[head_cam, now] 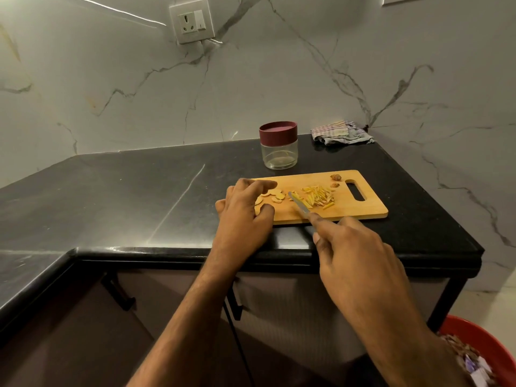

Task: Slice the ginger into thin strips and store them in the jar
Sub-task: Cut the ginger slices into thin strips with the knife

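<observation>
The right hand (pixel 360 263) is closest to me, its fingers wrapped round the handle of a knife (pixel 300 203) with the forefinger stretched along the top; the blade points toward eleven o'clock and its tip rests on the board (pixel 371 210) between two lots of ginger. The left hand (pixel 245 208) hovers at the board's nine o'clock end, fingers loosely spread and bent over the slices (pixel 272 197), holding nothing that I can make out, though its fingertips may be touching one.

As for progress, I'd put it a bit past half. A pile of thin yellow strips (pixel 319 196) lies at the board's middle, just to three o'clock of the blade, so a good share is cut. The round slices by the left hand are not yet cut into strips. Two small brownish ends (pixel 336 177) sit near the board's handle slot at about two o'clock; they look like trimmings.

Storing has not begun, as far as I can see. The jar (pixel 279 149) stands on the dark tabletop (pixel 139 191) at twelve o'clock of the board, just apart from it, lid (pixel 278 131) on, and looks almost empty. A checked cloth (pixel 342 132) lies to its three o'clock by the wall.
</observation>
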